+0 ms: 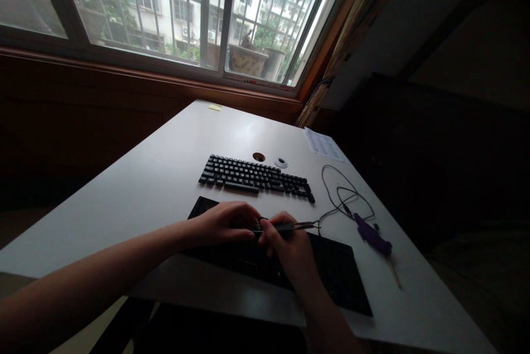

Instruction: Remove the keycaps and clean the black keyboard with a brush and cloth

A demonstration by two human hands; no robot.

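A dark keyboard base (339,276) without visible keycaps lies at the table's near edge, under both hands. In my right hand (284,235) is a slim, dark-handled keycap puller (285,227), its thin wire prongs pointing right. My left hand (227,221) rests over the upper left of the base, fingers curled together close to the puller's left end. Whatever is between those fingertips is hidden. Beyond the base, loose black keycaps (252,172) are laid out in rows like a keyboard.
To the right, a thin cable (351,194) lies in loops beside a purple-handled tool (375,235) with a pale tip. Behind the keycaps are a round table hole (259,157) and a white ring (280,162). Printed paper (325,145) lies at the right edge.
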